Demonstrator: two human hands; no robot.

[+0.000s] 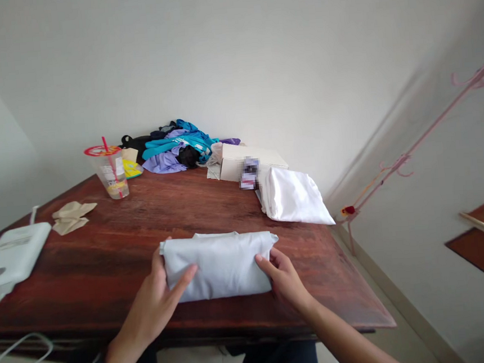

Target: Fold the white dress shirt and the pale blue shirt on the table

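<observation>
A folded pale grey cloth point(222, 268) forms a neat rectangular bundle over the front part of the wooden table point(176, 210). My left hand point(160, 287) grips its left end, thumb lying across the top face and the other fingers hidden behind the edge. At the opposite end my right hand point(281, 271) holds the bundle, its thumb pressed on the near face and its fingers mostly out of sight underneath. Beyond my right hand lies another folded cloth point(296, 196), white and shiny, near the table's right edge.
A white power bank point(15, 255) with a cable sits at the left, near a crumpled brown napkin point(72, 216). Behind them stands a plastic cup point(112, 173) with a red straw. Piled clothes point(179, 144) and a white box point(232, 162) line the wall. A pink rack point(416, 143) leans right.
</observation>
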